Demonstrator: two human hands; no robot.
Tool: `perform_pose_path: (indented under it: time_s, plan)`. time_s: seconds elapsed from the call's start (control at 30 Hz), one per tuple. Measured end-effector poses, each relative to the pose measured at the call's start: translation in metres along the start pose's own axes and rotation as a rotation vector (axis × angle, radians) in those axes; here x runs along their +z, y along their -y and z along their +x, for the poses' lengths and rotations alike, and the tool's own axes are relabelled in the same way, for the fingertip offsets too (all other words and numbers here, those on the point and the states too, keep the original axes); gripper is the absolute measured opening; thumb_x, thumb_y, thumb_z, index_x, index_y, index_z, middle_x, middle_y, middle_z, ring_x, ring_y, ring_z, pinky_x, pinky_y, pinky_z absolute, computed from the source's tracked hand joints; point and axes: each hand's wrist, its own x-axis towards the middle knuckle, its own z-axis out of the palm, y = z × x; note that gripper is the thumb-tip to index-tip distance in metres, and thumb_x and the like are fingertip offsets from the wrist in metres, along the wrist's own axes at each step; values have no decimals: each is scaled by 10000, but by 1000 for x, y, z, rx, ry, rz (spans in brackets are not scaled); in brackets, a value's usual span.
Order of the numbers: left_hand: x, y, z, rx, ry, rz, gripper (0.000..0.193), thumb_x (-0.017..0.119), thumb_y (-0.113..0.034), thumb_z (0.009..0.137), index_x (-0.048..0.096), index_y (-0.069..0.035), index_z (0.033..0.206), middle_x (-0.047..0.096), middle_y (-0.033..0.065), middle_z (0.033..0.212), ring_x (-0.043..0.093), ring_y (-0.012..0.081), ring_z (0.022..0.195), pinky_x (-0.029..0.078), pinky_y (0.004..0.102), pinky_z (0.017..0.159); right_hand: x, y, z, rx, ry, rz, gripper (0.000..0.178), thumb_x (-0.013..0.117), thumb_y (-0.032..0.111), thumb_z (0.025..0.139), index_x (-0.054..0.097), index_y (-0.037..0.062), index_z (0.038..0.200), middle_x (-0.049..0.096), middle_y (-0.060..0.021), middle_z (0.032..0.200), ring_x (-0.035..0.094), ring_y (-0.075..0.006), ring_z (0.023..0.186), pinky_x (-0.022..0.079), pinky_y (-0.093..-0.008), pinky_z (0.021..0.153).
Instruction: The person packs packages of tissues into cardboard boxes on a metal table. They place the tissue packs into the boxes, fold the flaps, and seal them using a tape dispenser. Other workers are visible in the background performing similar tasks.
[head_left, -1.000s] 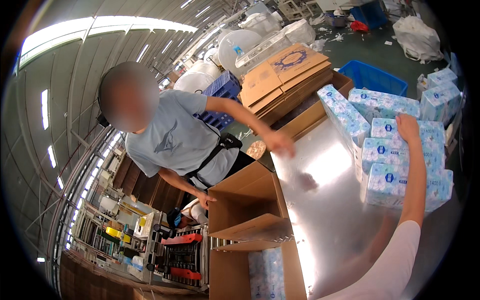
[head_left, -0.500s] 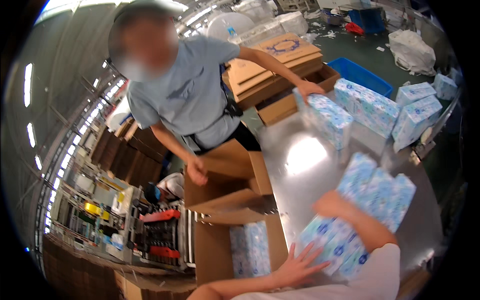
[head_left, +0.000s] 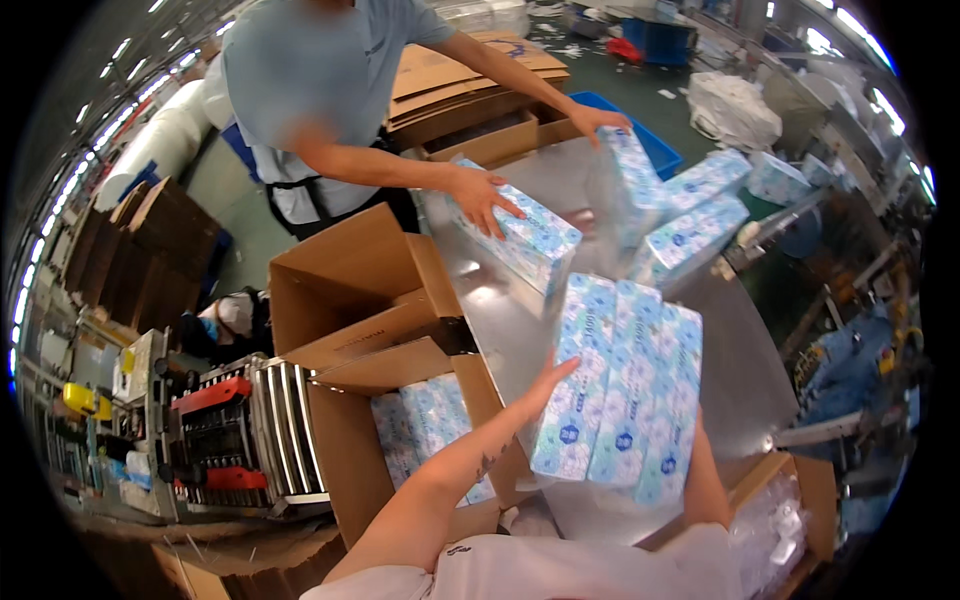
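Three long tissue packs (head_left: pixel 622 395) with a blue and white floral print stand side by side, pressed together, tilted above the steel table. My left hand (head_left: pixel 550 386) grips their left side, its fingers partly behind the stack. On the right side my right hand (head_left: pixel 697 425) presses against the packs; its fingers are mostly hidden behind them. Left of my left forearm is an open cardboard box (head_left: pixel 345 455) with more floral packs (head_left: pixel 425 425) inside. Whether the held packs touch the table cannot be seen.
Across the steel table (head_left: pixel 720 350), a co-worker has a hand on each of two packs (head_left: pixel 525 240). More packs (head_left: pixel 690 235) lie far right. A second open box (head_left: pixel 350 285) stands beyond mine. Flattened cartons, a blue crate (head_left: pixel 655 150), a roller conveyor (head_left: pixel 285 430) and a box of clear plastic (head_left: pixel 775 525) surround.
My hands have closed on the sides of the packs, which lay flat on the table and are now tilted up. The co-worker's free hand has come onto a pack. My view has swung right.
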Motion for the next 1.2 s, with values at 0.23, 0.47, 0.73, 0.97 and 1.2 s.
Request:
perform_pose_path:
  time_s: [0.23, 0.47, 0.73, 0.97, 1.2]
  plan:
    - [12, -53, -105, 319, 44, 379, 1115, 735, -265, 744, -107, -64, 1447, 142, 179, 1488, 222, 278, 1352, 217, 380, 1087, 38, -10, 22, -110, 87, -23, 352, 395, 255, 977, 511, 4, 1195, 554, -125, 1146, 520, -176, 998, 421, -308, 854]
    - [-56, -77, -329, 541, 60, 828, 793, 786, -206, 696, 346, -10, 1327, 429, 150, 1315, 417, 246, 1203, 325, 376, 1013, 90, -122, 12, -32, 191, -117, 321, 388, 231, 977, 535, -1, 1144, 583, -111, 1071, 538, -163, 914, 438, -302, 795]
    - [-152, -9, -432, 370, -464, 177, 620, 796, -178, 694, 505, 8, 1209, 570, 109, 1158, 535, 212, 1066, 430, 344, 920, 114, -307, 26, 137, 214, -350, 298, 381, 202, 977, 563, -7, 1086, 616, -94, 985, 557, -149, 819, 458, -294, 727]
    - [-116, -75, -400, 730, -1006, 1171, 832, 751, -171, 721, 257, 57, 1351, 357, 290, 1336, 396, 388, 1229, 309, 435, 1031, 179, -257, 33, -594, 437, -1223, 256, 469, 172, 941, 572, -18, 1078, 633, -137, 972, 599, -192, 865, 462, -327, 767]
    - [-174, -109, -299, 474, -783, 1560, 469, 525, -472, 857, 611, -67, 1078, 636, 183, 1040, 621, 340, 923, 483, 427, 792, 317, -265, 42, -747, 964, -2075, 589, 612, 586, 729, 616, 73, 1019, 661, -147, 905, 618, -337, 861, 471, -421, 761]
